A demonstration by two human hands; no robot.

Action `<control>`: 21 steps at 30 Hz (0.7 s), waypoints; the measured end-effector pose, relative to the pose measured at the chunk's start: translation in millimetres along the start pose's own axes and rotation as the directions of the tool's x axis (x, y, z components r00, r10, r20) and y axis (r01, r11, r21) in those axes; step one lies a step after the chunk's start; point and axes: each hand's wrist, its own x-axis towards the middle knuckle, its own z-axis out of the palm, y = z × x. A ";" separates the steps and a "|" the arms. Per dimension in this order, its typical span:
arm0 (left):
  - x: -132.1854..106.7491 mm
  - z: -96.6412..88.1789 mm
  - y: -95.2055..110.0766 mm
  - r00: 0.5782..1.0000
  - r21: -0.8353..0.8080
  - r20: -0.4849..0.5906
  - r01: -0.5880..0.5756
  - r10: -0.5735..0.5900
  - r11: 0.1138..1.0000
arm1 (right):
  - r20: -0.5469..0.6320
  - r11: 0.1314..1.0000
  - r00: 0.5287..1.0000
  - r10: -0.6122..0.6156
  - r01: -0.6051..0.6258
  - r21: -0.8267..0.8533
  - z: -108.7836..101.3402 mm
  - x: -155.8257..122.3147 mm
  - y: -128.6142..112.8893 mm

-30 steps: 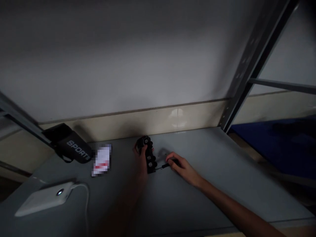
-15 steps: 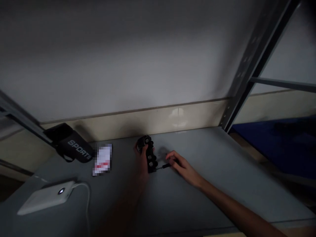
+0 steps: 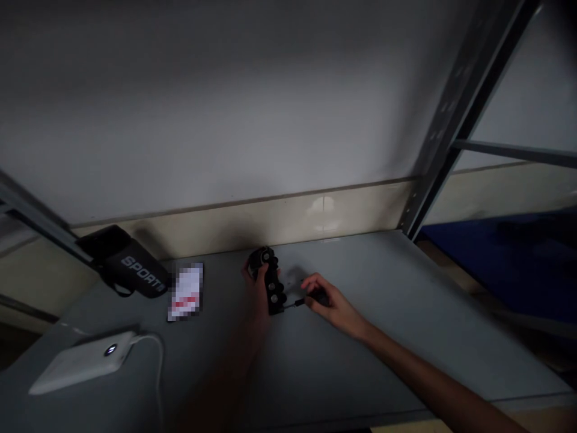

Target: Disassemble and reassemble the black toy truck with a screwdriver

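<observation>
1. Head view, far left: a white power bank (image 3: pixel 83 362) with its cable lay on the grey shelf (image 3: pixel 406 313), a black "SPORT" pouch (image 3: pixel 128 267) behind it and a white packet (image 3: pixel 186 291) beside.
2. Centre: the left hand (image 3: pixel 258 288) was clamped around a black studded part (image 3: pixel 270 281), holding it upright on the shelf.
3. Right: the right hand (image 3: pixel 331 300) pinched a small screwdriver (image 3: pixel 301 301), tip touching the part's lower end.
4. Judgement: work looked mid-way; tool was engaged, part not released, nothing visibly removed.
</observation>
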 end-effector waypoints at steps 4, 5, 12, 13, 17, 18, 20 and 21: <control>0.9 -1.0 -1.9 1.000 -0.005 0.004 0.004 -0.004 1.000 | 0.007 0.999 1.000 0.027 -0.028 0.029 -0.1 0.0 0.3; 1.1 -1.3 -2.4 1.000 -0.008 0.001 -0.001 0.001 1.000 | 0.015 0.998 0.999 0.047 -0.048 0.032 -0.1 0.2 0.6; 6.1 -1.8 -5.9 1.000 -0.011 0.001 0.001 -0.001 1.000 | 0.031 0.999 0.999 0.025 -0.026 0.043 -2.1 0.0 1.6; 6.8 -1.7 -6.4 1.000 -0.012 -0.002 0.003 -0.003 1.000 | 0.046 0.996 0.997 0.059 -0.061 0.060 -2.5 -0.3 1.9; 7.5 -2.6 -8.0 1.000 -0.007 0.003 -0.004 0.004 1.000 | 0.025 0.997 0.998 0.061 -0.062 0.047 -3.5 -0.2 2.1; 7.5 -3.1 -8.4 1.000 -0.003 0.007 -0.008 0.008 1.000 | 0.007 0.999 0.999 0.034 -0.034 0.041 -3.5 0.0 1.9; 7.9 -4.0 -9.3 1.000 0.005 0.015 -0.015 0.015 1.000 | -0.002 0.997 0.999 0.035 -0.035 0.061 -2.9 0.2 2.0; 8.5 -4.4 -9.7 1.000 0.008 0.016 -0.016 0.016 1.000 | 0.015 0.995 0.998 0.062 -0.063 0.077 -2.4 0.2 2.2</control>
